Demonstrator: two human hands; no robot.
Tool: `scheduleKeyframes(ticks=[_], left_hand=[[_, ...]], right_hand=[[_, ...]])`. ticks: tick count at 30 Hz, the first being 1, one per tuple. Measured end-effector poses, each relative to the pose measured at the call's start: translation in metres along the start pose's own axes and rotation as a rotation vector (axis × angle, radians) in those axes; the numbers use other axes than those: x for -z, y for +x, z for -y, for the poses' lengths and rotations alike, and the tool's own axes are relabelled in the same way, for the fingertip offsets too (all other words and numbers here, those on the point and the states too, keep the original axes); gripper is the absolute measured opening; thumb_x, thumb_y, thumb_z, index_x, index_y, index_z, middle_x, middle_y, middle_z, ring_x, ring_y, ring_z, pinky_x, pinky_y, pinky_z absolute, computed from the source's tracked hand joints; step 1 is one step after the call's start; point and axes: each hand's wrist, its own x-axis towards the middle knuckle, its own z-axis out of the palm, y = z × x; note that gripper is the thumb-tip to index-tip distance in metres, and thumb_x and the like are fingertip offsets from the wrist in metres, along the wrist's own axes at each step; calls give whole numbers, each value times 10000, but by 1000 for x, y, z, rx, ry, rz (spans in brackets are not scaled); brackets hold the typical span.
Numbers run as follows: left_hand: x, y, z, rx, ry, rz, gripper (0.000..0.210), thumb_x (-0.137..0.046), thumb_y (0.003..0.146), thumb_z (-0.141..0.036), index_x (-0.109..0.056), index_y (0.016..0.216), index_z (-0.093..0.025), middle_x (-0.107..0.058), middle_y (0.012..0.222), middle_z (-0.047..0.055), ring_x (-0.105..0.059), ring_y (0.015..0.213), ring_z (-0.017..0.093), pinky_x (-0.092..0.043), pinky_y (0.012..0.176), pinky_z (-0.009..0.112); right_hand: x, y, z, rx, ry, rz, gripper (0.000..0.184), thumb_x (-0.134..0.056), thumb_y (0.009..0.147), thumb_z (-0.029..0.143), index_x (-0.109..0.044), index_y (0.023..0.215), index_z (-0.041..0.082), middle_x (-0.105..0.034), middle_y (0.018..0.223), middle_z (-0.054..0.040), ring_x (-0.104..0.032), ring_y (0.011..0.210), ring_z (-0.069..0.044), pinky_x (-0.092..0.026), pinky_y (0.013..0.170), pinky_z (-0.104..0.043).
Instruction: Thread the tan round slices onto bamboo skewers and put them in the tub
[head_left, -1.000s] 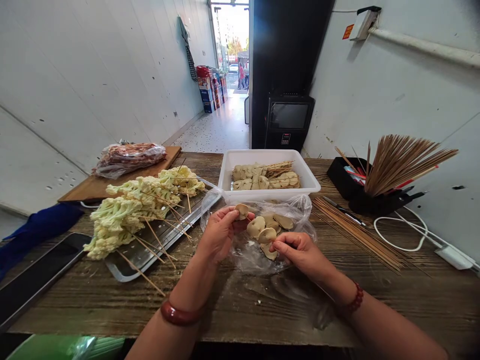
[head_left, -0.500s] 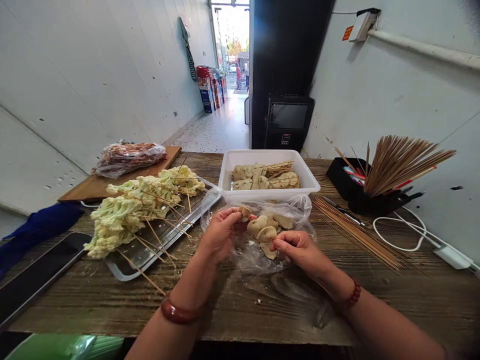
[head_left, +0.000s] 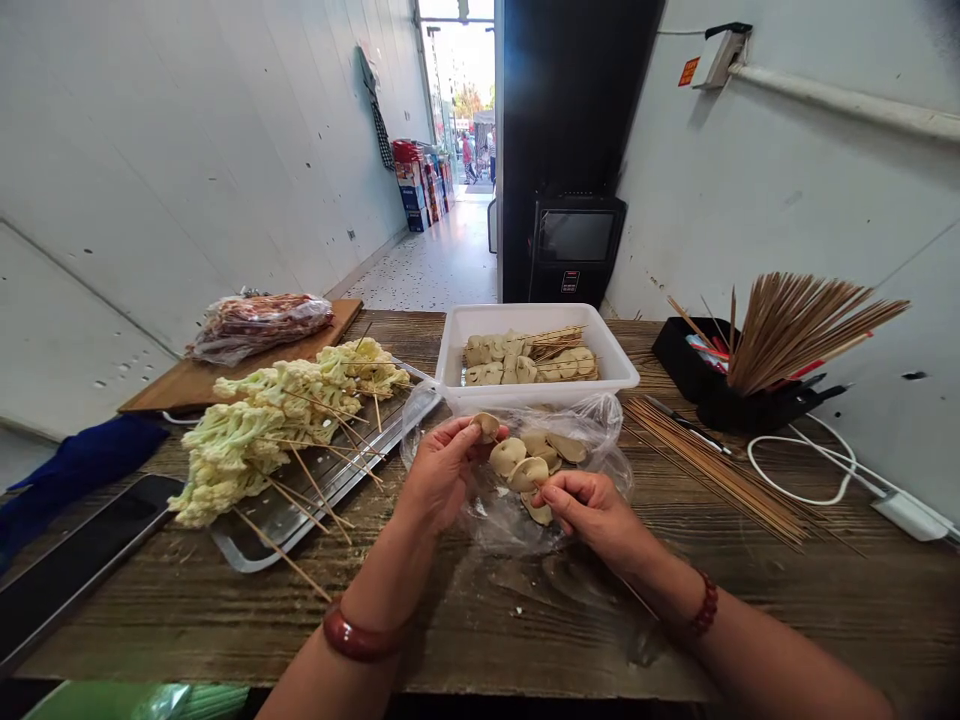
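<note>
My left hand (head_left: pixel 444 465) pinches a thin, round, beige food slice (head_left: pixel 487 427) between thumb and fingers. To its right, my right hand (head_left: pixel 589 505) is closed on a thin bamboo skewer, mostly hidden by the fingers and forearm. Beige slices (head_left: pixel 528 472) sit at the skewer's front end, just ahead of the right fingertips. Beneath both hands lies a clear plastic bag (head_left: pixel 499 530), spread open, with more loose slices (head_left: pixel 566 447) on it. Just behind the bag stands a white plastic tub (head_left: pixel 621 375) holding several finished skewers of similar slices (head_left: pixel 491 350).
On the left, skewered cauliflower (head_left: pixel 247 420) rests on a metal tray (head_left: pixel 259 555), beside a phone (head_left: pixel 90 565). A bagged reddish food (head_left: pixel 259 325) lies on a cutting board (head_left: pixel 157 390). Loose skewers (head_left: pixel 720 480), a black holder (head_left: pixel 675 345) and a white cable (head_left: pixel 795 498) are right.
The slice in my left hand has turned to show more of its flat face. My right hand has shifted slightly left and down with the skewer. The camera view has tilted a little.
</note>
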Motion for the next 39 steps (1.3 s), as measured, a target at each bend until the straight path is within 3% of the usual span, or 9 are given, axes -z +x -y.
scheduleKeyframes(ticks=[19,31,39], left_hand=[[-1,2,4,-28,44,-19,307,-847,596,-361,-754,756,-115,-765,788,113,-661,677,162,-505,676,251],[-1,4,3,-39,-6,-42,296,-840,617,-342,-730,792,-130,-746,786,62,-662,694,150,-513,677,253],[4,6,7,-36,58,-75,330,-876,551,-374,-708,696,-129,-658,626,3,-555,547,98,-434,537,211]], right_hand=[[-11,-1,4,36,-85,-72,469,-584,841,589,-641,702,144,-453,500,42,-375,476,-94,-283,478,-236],[-7,2,0,107,-189,-119,403,-576,867,525,-660,707,164,-519,536,20,-436,507,-108,-334,504,-234],[-7,1,0,248,-404,-129,311,-550,895,351,-608,649,170,-582,598,-3,-499,569,-125,-368,563,-241]])
